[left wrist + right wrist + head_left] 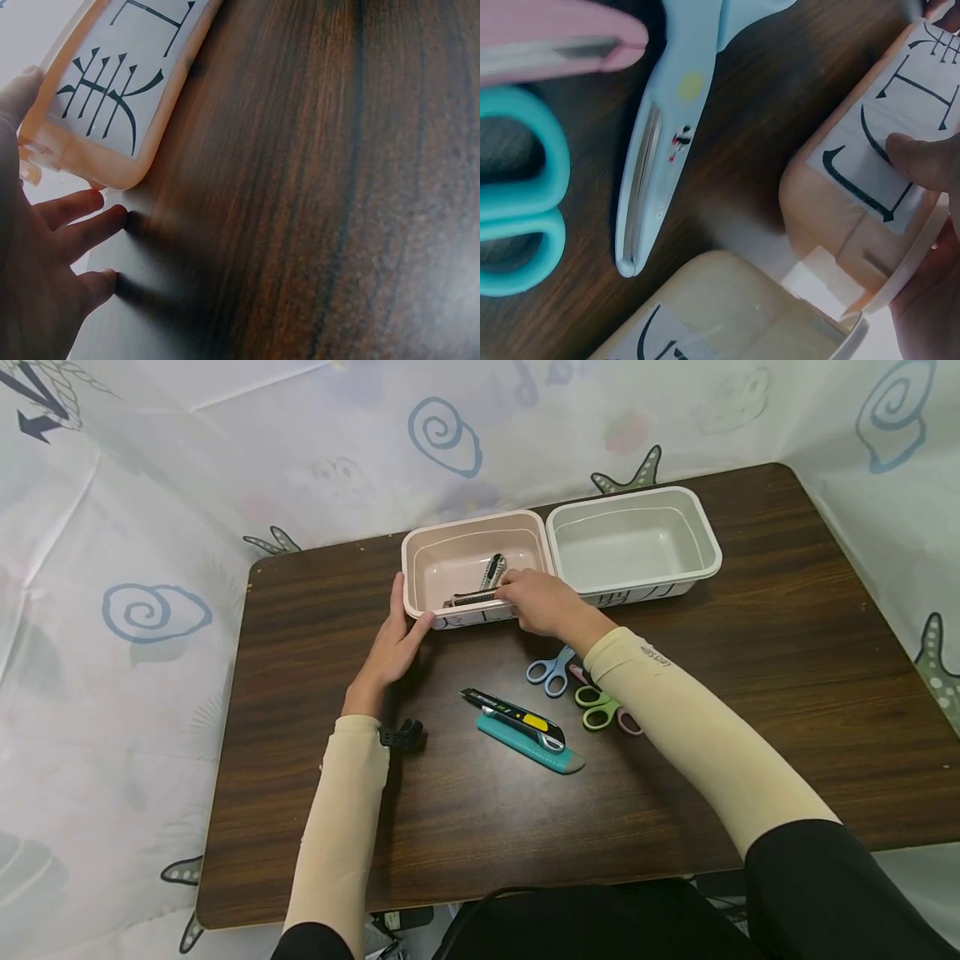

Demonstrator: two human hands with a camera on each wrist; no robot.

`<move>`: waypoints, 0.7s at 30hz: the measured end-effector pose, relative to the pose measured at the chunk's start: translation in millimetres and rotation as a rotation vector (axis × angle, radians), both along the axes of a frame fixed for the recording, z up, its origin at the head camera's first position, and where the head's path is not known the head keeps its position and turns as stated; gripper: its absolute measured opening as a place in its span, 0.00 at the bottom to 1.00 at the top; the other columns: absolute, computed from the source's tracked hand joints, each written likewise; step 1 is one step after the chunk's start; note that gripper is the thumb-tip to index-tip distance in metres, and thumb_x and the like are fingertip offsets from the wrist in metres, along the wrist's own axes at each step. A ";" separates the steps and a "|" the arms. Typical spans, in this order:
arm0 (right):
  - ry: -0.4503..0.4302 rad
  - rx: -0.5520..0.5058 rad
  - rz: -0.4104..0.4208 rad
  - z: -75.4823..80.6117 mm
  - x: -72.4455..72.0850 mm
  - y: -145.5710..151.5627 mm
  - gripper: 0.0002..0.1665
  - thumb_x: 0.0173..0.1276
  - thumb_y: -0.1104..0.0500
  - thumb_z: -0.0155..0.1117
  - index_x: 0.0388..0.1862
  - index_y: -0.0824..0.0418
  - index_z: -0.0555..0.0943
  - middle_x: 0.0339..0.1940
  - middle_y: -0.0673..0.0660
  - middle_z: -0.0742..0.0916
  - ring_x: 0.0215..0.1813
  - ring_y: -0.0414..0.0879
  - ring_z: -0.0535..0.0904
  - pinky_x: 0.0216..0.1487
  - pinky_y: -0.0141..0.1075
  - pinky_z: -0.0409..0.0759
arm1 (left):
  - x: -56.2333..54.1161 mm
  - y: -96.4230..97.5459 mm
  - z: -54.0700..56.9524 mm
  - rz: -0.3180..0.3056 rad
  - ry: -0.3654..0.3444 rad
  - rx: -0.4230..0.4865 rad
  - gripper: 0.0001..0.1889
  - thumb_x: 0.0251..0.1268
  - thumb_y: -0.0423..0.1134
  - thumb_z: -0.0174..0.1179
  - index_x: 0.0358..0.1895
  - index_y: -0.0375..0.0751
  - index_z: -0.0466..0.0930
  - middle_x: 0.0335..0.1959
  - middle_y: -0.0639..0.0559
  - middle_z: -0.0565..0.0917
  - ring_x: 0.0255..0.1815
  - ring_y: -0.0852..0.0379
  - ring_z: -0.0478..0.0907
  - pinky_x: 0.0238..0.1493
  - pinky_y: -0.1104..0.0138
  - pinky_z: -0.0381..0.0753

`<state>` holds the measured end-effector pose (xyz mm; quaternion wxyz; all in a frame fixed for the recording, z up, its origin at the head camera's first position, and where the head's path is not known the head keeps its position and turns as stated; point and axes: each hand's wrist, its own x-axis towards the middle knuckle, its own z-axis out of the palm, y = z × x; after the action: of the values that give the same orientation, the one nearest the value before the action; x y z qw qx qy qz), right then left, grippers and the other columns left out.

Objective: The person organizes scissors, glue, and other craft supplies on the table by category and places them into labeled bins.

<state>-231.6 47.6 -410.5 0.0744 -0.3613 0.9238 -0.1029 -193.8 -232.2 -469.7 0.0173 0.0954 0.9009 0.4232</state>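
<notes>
A pink plastic bin (442, 543) with a lettered label stands at the back of the table. Two utility knives (492, 571) lie inside it. My left hand (390, 643) rests against its left end, fingers extended and thumb at the front corner. My right hand (543, 602) grips the front wall near the right corner; in the right wrist view its thumb (922, 161) presses the label (885, 127) while the other fingers go over the rim. One knife's end is close to those fingers, which partly hide it.
A white bin (637, 543) adjoins the pink one on the right. In front lie a black-and-yellow utility knife (510, 710), a teal one (525, 745), and a silver-ended one between them. Blue scissors (553, 672), green scissors (596, 706) and a pink pair lie beneath the right forearm.
</notes>
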 end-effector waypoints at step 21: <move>0.127 -0.158 -0.006 10.9 19.9 16.7 0.19 0.69 0.60 0.63 0.59 0.58 0.81 0.58 0.58 0.81 0.61 0.56 0.73 0.66 0.49 0.63 | 0.0 -1.1 -1.9 0.003 0.010 0.000 0.43 0.72 0.62 0.49 0.77 0.72 0.27 0.79 0.53 0.51 0.74 0.52 0.56 0.70 0.48 0.55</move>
<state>-211.6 64.4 -399.6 -0.0134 -0.3691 0.9167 -0.1526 -193.8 -233.3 -471.7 0.0122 0.0961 0.9011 0.4226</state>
